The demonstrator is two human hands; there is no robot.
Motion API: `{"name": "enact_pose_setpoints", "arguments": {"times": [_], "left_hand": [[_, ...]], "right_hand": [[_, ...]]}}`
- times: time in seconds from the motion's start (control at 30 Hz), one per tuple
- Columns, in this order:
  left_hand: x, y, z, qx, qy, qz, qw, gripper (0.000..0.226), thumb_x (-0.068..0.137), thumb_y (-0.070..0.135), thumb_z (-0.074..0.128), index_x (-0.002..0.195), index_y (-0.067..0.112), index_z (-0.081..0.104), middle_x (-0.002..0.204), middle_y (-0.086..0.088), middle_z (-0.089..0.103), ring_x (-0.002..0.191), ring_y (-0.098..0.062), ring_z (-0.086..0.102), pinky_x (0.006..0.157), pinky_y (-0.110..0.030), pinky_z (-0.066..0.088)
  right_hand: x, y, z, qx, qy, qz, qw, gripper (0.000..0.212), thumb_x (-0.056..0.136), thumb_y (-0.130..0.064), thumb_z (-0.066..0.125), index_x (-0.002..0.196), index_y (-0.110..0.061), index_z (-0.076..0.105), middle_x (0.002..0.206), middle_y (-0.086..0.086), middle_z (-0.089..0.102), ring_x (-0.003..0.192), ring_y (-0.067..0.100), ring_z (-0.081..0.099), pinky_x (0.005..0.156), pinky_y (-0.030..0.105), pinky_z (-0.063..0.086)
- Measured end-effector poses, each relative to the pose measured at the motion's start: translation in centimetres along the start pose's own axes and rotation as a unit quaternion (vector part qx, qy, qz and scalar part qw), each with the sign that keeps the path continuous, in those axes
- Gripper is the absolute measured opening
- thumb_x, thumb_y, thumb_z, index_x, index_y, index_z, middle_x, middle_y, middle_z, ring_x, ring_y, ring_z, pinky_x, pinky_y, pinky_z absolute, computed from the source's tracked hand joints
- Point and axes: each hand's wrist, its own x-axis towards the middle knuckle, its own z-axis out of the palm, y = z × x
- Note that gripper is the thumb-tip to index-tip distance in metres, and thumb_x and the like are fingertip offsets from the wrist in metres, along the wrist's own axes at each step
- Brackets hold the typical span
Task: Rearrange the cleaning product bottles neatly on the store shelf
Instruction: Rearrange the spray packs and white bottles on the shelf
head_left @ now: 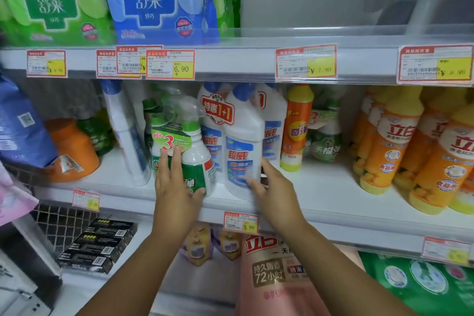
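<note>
On the middle shelf [320, 195] stands a shrink-wrapped pack of green-and-white spray bottles [195, 151]. My left hand [174, 182] lies flat against its front, thumb hooked round its lower right side. Just right of it stands a white toilet-cleaner bottle with a blue cap [243, 141], joined to a twin behind it by a red 1+1 tag. My right hand [269, 185] grips this bottle low on its right side. A tall white bottle [125, 133] stands left of the spray pack, and an orange-and-yellow bottle [296, 128] stands right of the white ones.
Yellow-orange dish-soap bottles [400, 151] crowd the shelf's right end. An orange jug [73, 154] and a blue bag [18, 126] sit at the left. Green and blue packs [154, 0] fill the upper shelf. Pink and green refill bags [279, 277] and black boxes [100, 246] lie below.
</note>
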Motion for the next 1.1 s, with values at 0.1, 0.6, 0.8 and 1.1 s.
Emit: {"name": "enact_pose_setpoints", "arguments": {"times": [0.1, 0.6, 0.8, 1.1], "left_hand": [[0.1, 0.0, -0.3, 0.003, -0.001, -0.001, 1.0, 0.098, 0.074, 0.01, 0.075, 0.148, 0.027, 0.013, 0.158, 0.0, 0.002, 0.144, -0.02, 0.009, 0.114, -0.036, 0.018], [-0.8, 1.5, 1.4, 0.082, 0.015, 0.096, 0.992, 0.093, 0.073, 0.033, 0.076, 0.146, 0.029, 0.019, 0.156, -0.001, 0.005, 0.142, -0.021, 0.005, 0.109, -0.044, 0.022], [-1.7, 3.0, 1.4, 0.095, 0.026, 0.106, 0.989, 0.081, 0.074, 0.033, 0.074, 0.141, 0.028, 0.029, 0.149, -0.002, 0.02, 0.135, -0.024, 0.019, 0.107, -0.05, 0.029], [-5.8, 9.0, 5.0, 0.031, -0.108, 0.248, 0.962, 0.068, 0.082, 0.039, 0.064, 0.14, 0.031, 0.03, 0.144, 0.007, 0.027, 0.132, -0.013, 0.026, 0.109, -0.036, 0.031]], "right_hand": [[0.0, 0.0, -0.2, 0.011, -0.047, -0.007, 0.999, 0.045, 0.095, -0.024, 0.05, 0.136, -0.041, 0.042, 0.126, -0.014, 0.061, 0.112, 0.007, 0.059, 0.098, 0.031, 0.048], [8.3, 5.3, -5.6, 0.113, 0.135, 0.086, 0.981, 0.074, 0.077, -0.023, 0.077, 0.139, -0.022, 0.037, 0.132, 0.003, 0.057, 0.117, 0.023, 0.057, 0.1, 0.042, 0.046], [8.4, 5.2, -6.4, 0.014, 0.117, 0.085, 0.989, 0.058, 0.078, -0.02, 0.076, 0.128, -0.014, 0.049, 0.123, 0.011, 0.062, 0.108, 0.031, 0.06, 0.095, 0.044, 0.048], [0.4, 5.1, -12.8, -0.054, 0.099, 0.091, 0.989, 0.058, 0.071, -0.027, 0.082, 0.12, -0.019, 0.053, 0.111, 0.002, 0.066, 0.096, 0.021, 0.064, 0.087, 0.044, 0.053]]}}
